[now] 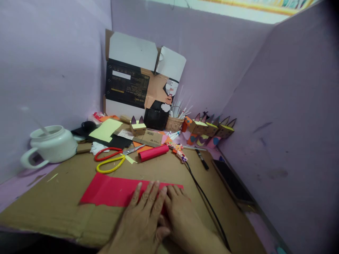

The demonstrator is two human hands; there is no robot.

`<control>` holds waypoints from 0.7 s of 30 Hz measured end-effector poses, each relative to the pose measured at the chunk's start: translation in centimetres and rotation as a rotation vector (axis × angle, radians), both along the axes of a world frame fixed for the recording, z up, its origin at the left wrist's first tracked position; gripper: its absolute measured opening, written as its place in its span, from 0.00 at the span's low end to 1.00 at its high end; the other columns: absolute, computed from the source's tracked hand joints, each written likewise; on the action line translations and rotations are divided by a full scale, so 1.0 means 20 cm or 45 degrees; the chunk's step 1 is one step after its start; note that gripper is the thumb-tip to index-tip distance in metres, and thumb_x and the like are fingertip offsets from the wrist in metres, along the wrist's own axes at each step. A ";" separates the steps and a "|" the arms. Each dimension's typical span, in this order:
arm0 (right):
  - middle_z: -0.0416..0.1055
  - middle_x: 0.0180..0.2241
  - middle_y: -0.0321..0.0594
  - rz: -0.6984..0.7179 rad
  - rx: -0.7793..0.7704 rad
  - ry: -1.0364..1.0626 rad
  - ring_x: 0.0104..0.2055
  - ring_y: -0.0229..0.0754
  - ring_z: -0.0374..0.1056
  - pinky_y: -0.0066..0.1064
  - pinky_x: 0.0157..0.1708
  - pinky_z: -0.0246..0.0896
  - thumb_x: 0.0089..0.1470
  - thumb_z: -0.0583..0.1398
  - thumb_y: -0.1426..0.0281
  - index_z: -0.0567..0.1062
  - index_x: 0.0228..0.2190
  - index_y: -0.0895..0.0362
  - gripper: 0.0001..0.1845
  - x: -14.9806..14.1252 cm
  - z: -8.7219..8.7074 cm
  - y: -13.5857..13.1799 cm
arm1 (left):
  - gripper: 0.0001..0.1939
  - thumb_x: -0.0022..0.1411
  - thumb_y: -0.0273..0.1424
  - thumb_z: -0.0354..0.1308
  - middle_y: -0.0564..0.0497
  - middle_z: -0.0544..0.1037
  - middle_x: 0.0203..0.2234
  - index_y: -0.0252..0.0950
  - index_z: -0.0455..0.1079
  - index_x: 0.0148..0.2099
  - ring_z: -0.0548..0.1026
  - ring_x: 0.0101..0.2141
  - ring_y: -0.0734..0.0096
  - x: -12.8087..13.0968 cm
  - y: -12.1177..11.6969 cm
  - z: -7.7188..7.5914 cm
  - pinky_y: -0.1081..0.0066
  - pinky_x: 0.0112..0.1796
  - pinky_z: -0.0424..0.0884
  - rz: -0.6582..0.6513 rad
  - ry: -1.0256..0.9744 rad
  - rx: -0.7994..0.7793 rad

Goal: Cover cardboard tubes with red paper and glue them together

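Observation:
A strip of red paper (113,190) lies crosswise on the cardboard sheet. My left hand (144,215) rests on it palm down, fingers stretched out over its middle right part. Against its side, my right hand (181,208) is bent over the paper's right end, fingers together and curled onto it. Its thumb is partly hidden beside my left hand, and so is the paper under both palms. Beyond the strip lie scissors with one red and one yellow handle (111,164), blades apart, and a red paper roll (153,153).
A glue gun in patterned wrap (178,151) trails a black cord (203,194) along the right. A black marker (202,160) and a phone (233,181) lie farther right. At left stands a white pot (57,144). Small cardboard boxes with pointed ears (200,127) line the back.

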State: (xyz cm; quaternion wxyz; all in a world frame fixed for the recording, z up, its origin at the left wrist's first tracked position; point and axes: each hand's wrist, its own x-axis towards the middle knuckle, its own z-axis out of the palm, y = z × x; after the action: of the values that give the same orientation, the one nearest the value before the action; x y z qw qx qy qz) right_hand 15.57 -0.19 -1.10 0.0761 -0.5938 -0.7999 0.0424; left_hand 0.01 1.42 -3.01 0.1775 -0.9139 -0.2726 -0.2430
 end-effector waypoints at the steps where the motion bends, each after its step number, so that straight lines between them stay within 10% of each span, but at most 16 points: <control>1: 0.71 0.41 0.50 0.004 0.023 -0.034 0.41 0.53 0.66 0.41 0.39 0.62 0.50 0.61 0.66 0.70 0.47 0.60 0.22 0.00 -0.02 0.01 | 0.34 0.63 0.46 0.43 0.38 0.66 0.56 0.26 0.49 0.63 0.61 0.56 0.50 0.02 0.00 -0.01 0.52 0.53 0.49 -0.002 0.010 -0.045; 8: 0.71 0.42 0.53 0.086 0.128 -0.127 0.41 0.54 0.65 0.45 0.40 0.61 0.51 0.60 0.63 0.69 0.49 0.63 0.26 0.05 -0.08 -0.01 | 0.38 0.61 0.48 0.46 0.34 0.57 0.60 0.29 0.46 0.65 0.58 0.58 0.44 0.06 -0.01 0.00 0.48 0.53 0.55 0.108 0.230 -0.619; 16: 0.66 0.48 0.54 0.036 0.155 0.104 0.47 0.55 0.62 0.48 0.46 0.59 0.55 0.53 0.54 0.64 0.53 0.61 0.30 0.13 -0.03 -0.09 | 0.30 0.63 0.44 0.43 0.33 0.65 0.55 0.26 0.62 0.58 0.65 0.54 0.45 -0.07 0.02 -0.08 0.49 0.51 0.57 0.287 0.127 -0.281; 21: 0.65 0.49 0.53 -0.002 0.176 0.174 0.48 0.55 0.62 0.47 0.45 0.60 0.55 0.53 0.52 0.64 0.53 0.59 0.30 0.13 -0.05 -0.09 | 0.30 0.63 0.41 0.45 0.36 0.66 0.55 0.29 0.51 0.62 0.65 0.54 0.48 -0.13 0.02 -0.15 0.47 0.51 0.57 0.330 -0.040 -0.123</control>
State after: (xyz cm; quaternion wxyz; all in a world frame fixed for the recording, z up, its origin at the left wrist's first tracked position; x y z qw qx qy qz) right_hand 18.14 -2.05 -2.11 0.1713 -0.5834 -0.7934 0.0274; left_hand -2.50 1.80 -6.07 0.1587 -0.8747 -0.4024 -0.2189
